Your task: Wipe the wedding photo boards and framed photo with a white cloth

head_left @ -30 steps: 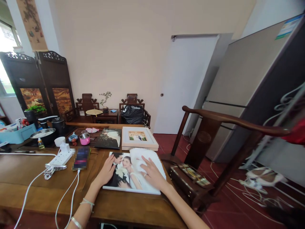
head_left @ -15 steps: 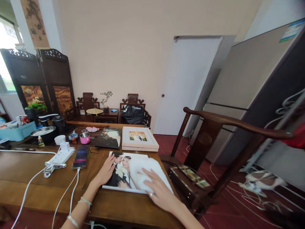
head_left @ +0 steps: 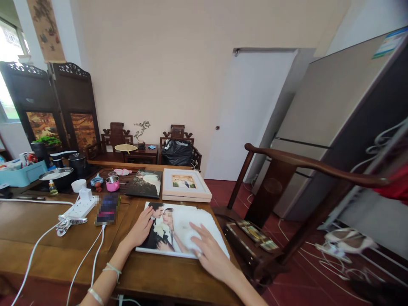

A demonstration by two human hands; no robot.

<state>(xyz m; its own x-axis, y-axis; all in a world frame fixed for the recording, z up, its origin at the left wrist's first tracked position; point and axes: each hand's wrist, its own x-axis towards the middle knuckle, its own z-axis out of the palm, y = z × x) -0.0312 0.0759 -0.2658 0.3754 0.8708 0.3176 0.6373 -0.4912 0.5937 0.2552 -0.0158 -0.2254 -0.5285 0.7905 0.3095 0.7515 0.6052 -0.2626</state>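
Note:
A wedding photo print or panel (head_left: 157,233) showing a couple lies flat near the front right of the wooden table. My left hand (head_left: 143,225) rests on its left edge, fingers stretched out. A white, soft-looking sheet or cloth (head_left: 208,216) with an uneven edge covers the right part of the photo. On this white material lies my right hand (head_left: 208,250), fingers spread, with a ring on one finger. Whether a small white bulge under its fingertips is a fold of the cloth or a separate piece, I cannot tell.
Behind the photo stand a white framed picture (head_left: 188,195) and a dark photo panel (head_left: 143,185). A phone (head_left: 107,209) on a cable, a power strip (head_left: 81,208) and a pink cup (head_left: 112,184) are to the left. A wooden chair (head_left: 274,182) stands right of the table.
My right hand has shifted very slightly over the white material. My left hand stays on the photo's edge. The whole view has moved a little.

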